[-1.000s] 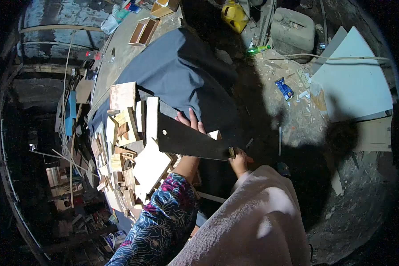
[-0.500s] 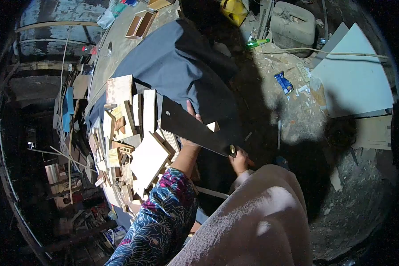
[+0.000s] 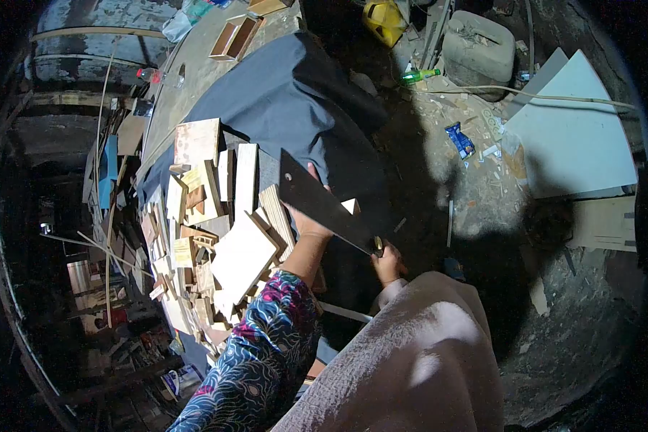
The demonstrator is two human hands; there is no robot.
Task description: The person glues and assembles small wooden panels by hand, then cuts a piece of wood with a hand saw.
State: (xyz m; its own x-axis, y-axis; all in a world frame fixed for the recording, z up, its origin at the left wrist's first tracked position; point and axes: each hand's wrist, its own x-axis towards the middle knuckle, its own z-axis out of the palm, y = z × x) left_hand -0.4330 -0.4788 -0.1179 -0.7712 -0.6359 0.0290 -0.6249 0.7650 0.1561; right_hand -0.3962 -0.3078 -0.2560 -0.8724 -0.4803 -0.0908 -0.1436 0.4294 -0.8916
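A hand saw (image 3: 317, 201) slants across the middle, its dark blade pointing up and left. My right hand (image 3: 388, 263) is closed around its handle. Under and beside the blade lies my left hand (image 3: 311, 223), partly covered by it. Its visible fingertips are stretched out past the blade's far edge over the dark cloth. A small pale wood piece (image 3: 351, 207) shows just right of the blade, near the left fingers; whether that hand touches it is hidden. Left of my left hand are a long wood strip (image 3: 277, 216) and a square pale board (image 3: 245, 255).
A pile of wood offcuts (image 3: 201, 191) covers the left of the dark grey cloth (image 3: 266, 93). Farther off stands an open wooden box (image 3: 235, 37). On the littered floor are a dusty jerrycan (image 3: 479, 50), a green bottle (image 3: 420, 75), a blue wrapper (image 3: 459, 140) and white panels (image 3: 576, 137).
The saw blade has swung a little, its tip shifting right so that it points more steeply upward. My right hand stays on the handle in nearly the same place. The view has shifted slightly.
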